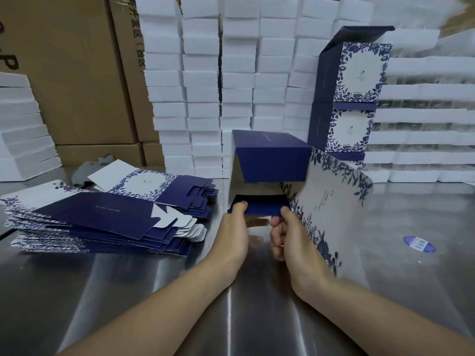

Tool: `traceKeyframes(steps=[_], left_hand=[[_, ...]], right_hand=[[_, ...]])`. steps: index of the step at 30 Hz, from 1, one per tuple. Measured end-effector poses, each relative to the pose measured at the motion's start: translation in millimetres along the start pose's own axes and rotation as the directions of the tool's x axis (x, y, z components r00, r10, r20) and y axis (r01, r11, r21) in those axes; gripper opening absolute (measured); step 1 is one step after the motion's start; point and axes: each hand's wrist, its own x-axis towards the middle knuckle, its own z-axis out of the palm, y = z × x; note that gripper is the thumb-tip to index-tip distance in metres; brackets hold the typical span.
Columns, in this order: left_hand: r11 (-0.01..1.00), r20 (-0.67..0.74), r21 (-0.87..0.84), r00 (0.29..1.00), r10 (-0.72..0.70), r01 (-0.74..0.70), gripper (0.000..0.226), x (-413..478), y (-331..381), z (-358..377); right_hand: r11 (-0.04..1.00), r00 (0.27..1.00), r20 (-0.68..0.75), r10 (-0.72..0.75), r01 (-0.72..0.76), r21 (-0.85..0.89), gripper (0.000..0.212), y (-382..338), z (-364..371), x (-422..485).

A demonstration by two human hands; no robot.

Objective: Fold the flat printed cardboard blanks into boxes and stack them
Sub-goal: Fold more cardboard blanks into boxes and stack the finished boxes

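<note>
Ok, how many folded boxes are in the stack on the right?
2 in full view: top box, second box beneath it. A third may sit below, mostly hidden.

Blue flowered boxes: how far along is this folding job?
Early days, it seems. Done: at least two folded boxes stand stacked at the back right. In hand: the left hand and right hand pinch a navy flap of a half-formed box. Left: a thick pile of flat blanks on the left, so most of the work looks to lie ahead.
</note>
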Motion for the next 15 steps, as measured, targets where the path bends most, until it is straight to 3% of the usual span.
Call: traceKeyframes(steps=[2, 3, 5, 6, 7, 8, 10, 11, 15], left_hand=[[0.998, -0.017, -0.062, 1.000, -0.006, 0.005, 0.053, 1.8, -0.7, -0.1], [0.994, -0.022, -0.111, 1.000, -0.011, 0.009, 0.051, 2.6, -0.8, -1.0], [0.976, -0.038, -0.218, 0.999, -0.016, 0.007, 0.043, 6.5, -1.8, -3.8], [0.965, -0.051, -0.264, 0.998, -0.021, 0.007, 0.038, 8.5, -2.2, -5.5], [0.955, -0.068, -0.297, 0.997, -0.026, 0.005, 0.035, 10.6, -2.2, -6.5], [0.947, -0.081, -0.321, 0.996, -0.029, 0.002, 0.034, 11.6, -1.7, -7.1], [0.928, -0.078, -0.372, 0.996, -0.032, 0.001, 0.031, 10.7, -0.6, -7.4], [0.920, -0.068, -0.391, 0.997, -0.029, 0.000, 0.032, 9.5, 0.4, -7.4], [0.929, 0.014, -0.371, 1.000, 0.019, -0.012, 0.038, -1.3, 8.1, -4.4]], right_hand=[[0.980, 0.987, 0.054, -0.154, 0.160, -0.119, 0.049, 7.4, -4.3, 11.1], [0.931, 0.966, 0.091, -0.241, 0.256, -0.260, 0.052, 10.7, -9.9, 17.6], [0.713, 0.935, 0.122, -0.334, 0.336, -0.615, 0.045, 21.2, -29.6, 33.0], [0.617, 0.923, 0.114, -0.368, 0.334, -0.713, 0.032, 26.1, -38.1, 40.5], [0.583, 0.916, 0.099, -0.388, 0.327, -0.744, 0.021, 31.3, -46.2, 45.2], [0.632, 0.926, 0.087, -0.368, 0.318, -0.707, 0.026, 29.6, -50.7, 43.7], [0.756, 0.941, 0.061, -0.334, 0.306, -0.579, 0.069, 23.0, -59.7, 40.4], [0.763, 0.929, 0.081, -0.361, 0.344, -0.548, 0.089, 19.0, -64.2, 38.9], [0.603, 0.856, 0.097, -0.507, 0.433, -0.670, 0.082, -1.5, -53.6, 28.9]])
